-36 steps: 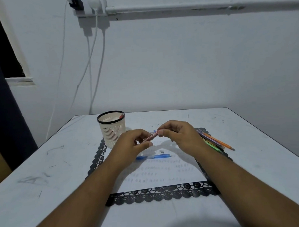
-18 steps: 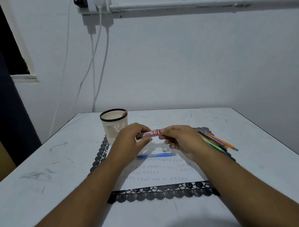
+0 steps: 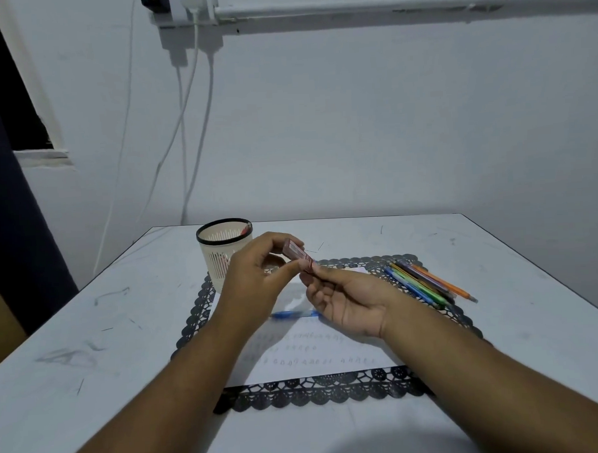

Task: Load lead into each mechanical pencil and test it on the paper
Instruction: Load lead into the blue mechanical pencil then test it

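Observation:
Both hands hold a small reddish lead case (image 3: 297,258) above the paper. My left hand (image 3: 255,279) pinches its upper end between thumb and fingers. My right hand (image 3: 345,298), palm turned up, pinches its lower end. A blue mechanical pencil (image 3: 294,315) lies on the white paper (image 3: 313,352), partly hidden by my right hand. Pencil marks run in rows across the sheet. Several coloured mechanical pencils (image 3: 427,282) lie in a bundle at the right edge of the black lace mat (image 3: 318,393).
A cream mesh pen cup (image 3: 223,250) with a black rim stands at the mat's back left corner, something red inside. The white table (image 3: 90,355) carries scuff marks. White cables (image 3: 197,128) hang down the wall behind.
The lead case has tilted from lying level to slanting up toward the left hand. My right hand has rolled palm-up and dropped slightly. The camera view shifted a little.

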A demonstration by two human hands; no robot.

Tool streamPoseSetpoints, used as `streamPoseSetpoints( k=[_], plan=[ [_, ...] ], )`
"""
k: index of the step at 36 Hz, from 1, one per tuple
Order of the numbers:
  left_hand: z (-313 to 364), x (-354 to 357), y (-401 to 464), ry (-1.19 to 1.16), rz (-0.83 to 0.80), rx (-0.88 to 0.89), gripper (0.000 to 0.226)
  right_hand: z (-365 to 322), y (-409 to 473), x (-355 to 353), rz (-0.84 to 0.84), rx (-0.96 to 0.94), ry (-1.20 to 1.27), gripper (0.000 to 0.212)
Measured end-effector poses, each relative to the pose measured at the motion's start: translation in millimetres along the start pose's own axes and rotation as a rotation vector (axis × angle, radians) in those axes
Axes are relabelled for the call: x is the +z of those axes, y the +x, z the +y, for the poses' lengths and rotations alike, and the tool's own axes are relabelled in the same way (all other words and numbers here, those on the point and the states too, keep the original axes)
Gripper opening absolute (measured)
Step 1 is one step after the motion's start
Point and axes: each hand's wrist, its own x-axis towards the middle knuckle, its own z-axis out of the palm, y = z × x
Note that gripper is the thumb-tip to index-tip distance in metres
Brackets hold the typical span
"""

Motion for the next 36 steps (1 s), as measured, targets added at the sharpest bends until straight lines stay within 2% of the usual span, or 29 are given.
streamPoseSetpoints(
  k=[5,9,12,16,22,26,31,36],
  plan=[
    [2.1,-1.1,0.9,0.05,-0.008,0.04,0.017,-1.7,-1.6,-0.1,0.003,-0.008,0.018,0.029],
    [2.2,-3.8,4.0,0.108,0.007,0.093,0.019,-0.6,-2.9,1.4,0.029,-0.008,0.008,0.022],
    [-0.9,-4.3,2.5,0.078,0.015,0.05,0.02,1.9,-4.8,0.3,0.042,-0.003,-0.003,0.018],
    [-4.4,-7.0,3.1,-0.004,0.027,-0.03,0.022,-0.1,-7.1,-1.4,0.046,-0.021,-0.005,0.023],
    [-7.6,-9.8,5.9,-0.003,0.017,-0.151,0.023,-5.6,-9.2,2.1,0.137,-0.202,-0.075,0.018],
    [-8.7,-7.3,3.2,0.128,-0.022,-0.175,0.019,-6.6,-12.6,-1.5,0.206,-0.368,-0.215,0.016],
    [-12.9,-3.5,2.0,0.285,-0.075,-0.178,0.024,-10.1,-15.5,1.8,0.365,-0.648,-0.666,0.01],
    [-16.3,-0.9,1.9,0.31,-0.096,-0.167,0.028,-9.7,-22.1,6.1,0.32,-0.749,-0.826,0.004]
  ],
)
